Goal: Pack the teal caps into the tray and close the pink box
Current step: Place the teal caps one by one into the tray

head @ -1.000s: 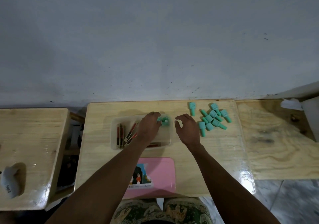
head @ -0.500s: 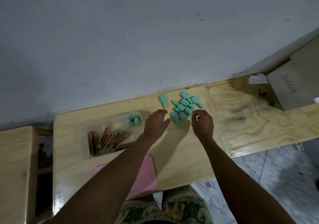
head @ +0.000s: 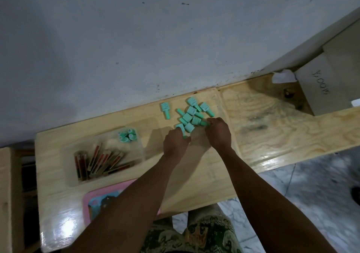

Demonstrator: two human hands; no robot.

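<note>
A person's left hand [head: 176, 142] and right hand [head: 219, 133] meet at the near edge of a heap of teal caps [head: 191, 114] on a pale wooden table [head: 194, 174] — the left fingers curled round the nearest cap, the right pinching one at the heap's right side. A clear tray [head: 109, 139] to the left holds a few more caps [head: 127, 135] in its far right corner, beside brown-and-red sticks [head: 97, 161]. The pink box [head: 85, 206] lies at the table's near edge, partly under the left forearm.

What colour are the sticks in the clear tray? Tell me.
The sticks are red and dark with tan edges; the head view shows them best.
</note>
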